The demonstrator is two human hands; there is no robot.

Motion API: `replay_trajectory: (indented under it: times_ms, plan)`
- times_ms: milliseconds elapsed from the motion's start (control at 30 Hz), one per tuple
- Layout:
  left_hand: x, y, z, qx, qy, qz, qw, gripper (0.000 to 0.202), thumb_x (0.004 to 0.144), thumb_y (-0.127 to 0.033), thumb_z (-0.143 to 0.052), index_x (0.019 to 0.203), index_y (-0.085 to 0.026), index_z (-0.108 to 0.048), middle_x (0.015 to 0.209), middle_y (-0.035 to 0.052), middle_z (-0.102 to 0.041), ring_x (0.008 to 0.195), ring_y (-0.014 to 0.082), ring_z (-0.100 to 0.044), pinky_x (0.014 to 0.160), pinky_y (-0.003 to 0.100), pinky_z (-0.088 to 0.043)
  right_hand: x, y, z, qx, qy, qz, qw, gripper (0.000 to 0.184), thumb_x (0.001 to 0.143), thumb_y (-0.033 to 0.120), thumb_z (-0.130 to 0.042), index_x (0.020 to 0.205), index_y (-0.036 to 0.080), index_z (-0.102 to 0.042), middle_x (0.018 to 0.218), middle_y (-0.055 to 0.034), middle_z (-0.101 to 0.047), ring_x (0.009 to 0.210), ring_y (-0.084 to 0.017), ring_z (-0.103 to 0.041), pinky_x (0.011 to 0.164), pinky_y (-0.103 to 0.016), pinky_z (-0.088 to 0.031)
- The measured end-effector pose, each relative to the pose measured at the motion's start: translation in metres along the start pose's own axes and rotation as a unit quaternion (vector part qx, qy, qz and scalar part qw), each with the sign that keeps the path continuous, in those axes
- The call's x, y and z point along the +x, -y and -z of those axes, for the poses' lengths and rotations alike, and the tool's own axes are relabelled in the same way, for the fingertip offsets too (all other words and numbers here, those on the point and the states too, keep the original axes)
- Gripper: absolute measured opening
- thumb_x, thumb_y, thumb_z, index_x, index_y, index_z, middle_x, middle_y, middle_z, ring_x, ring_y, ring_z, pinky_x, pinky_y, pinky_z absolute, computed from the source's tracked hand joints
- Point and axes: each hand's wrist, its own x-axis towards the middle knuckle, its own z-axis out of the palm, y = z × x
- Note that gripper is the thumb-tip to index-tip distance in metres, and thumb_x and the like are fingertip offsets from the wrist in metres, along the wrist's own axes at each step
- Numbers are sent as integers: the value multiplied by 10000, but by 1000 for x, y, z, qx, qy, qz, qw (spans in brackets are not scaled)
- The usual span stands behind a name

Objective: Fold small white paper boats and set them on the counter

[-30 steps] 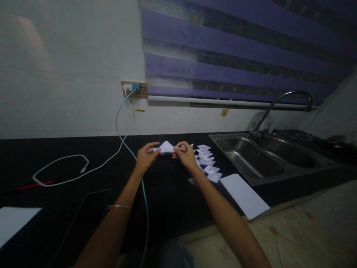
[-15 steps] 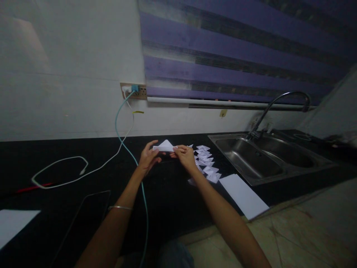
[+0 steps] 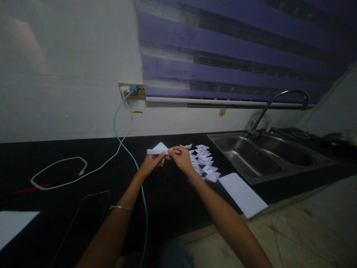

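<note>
A folded white paper (image 3: pixel 160 147) with a triangular top and a straight band along its lower edge is held up over the black counter. My left hand (image 3: pixel 151 163) grips it from below, its thumb close to the middle of the band. At the paper's right end, my right hand (image 3: pixel 180 156) pinches the band between thumb and fingers. Just right of my right hand lie rows of small folded paper pieces (image 3: pixel 204 158), several of them partly hidden by my wrist. A stack of white paper sheets (image 3: pixel 242 193) rests on the counter's front edge.
A double sink (image 3: pixel 248 156) with a curved faucet (image 3: pixel 267 109) is set into the counter on the right. A teal cable (image 3: pixel 141 193) and a white cable (image 3: pixel 103 163) run from the wall socket (image 3: pixel 132 90). A dark flat device (image 3: pixel 83 219) and more white paper (image 3: pixel 15 225) lie left.
My left hand has closed in from the paper's left end toward its middle, and its spread fingers now grip it. The paper and my right hand have shifted slightly left and down.
</note>
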Motion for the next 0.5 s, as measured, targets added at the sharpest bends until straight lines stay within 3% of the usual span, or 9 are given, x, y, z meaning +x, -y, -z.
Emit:
replay_trajectory:
  times_ms: [233, 500]
  plan:
    - [2, 5, 6, 19, 5, -40, 999, 432, 802, -477, -580, 492, -176, -558, 461, 6, -542, 456, 119, -488, 498, 230, -406, 0, 1, 0, 13, 2, 6, 1000, 289, 730, 448, -689, 821, 175, -655, 649, -25, -684, 639, -212, -697, 628, -339, -582]
    - [5, 7, 5, -97, 42, 14, 994, 597, 808, -689, -421, 604, -147, -570, 441, 29, -534, 404, 115, -481, 424, 229, -365, 1, -3, 3, -3, 6, 0, 1000, 305, 747, 461, -658, 846, 173, -655, 679, -26, -701, 635, -195, -697, 638, -327, -576]
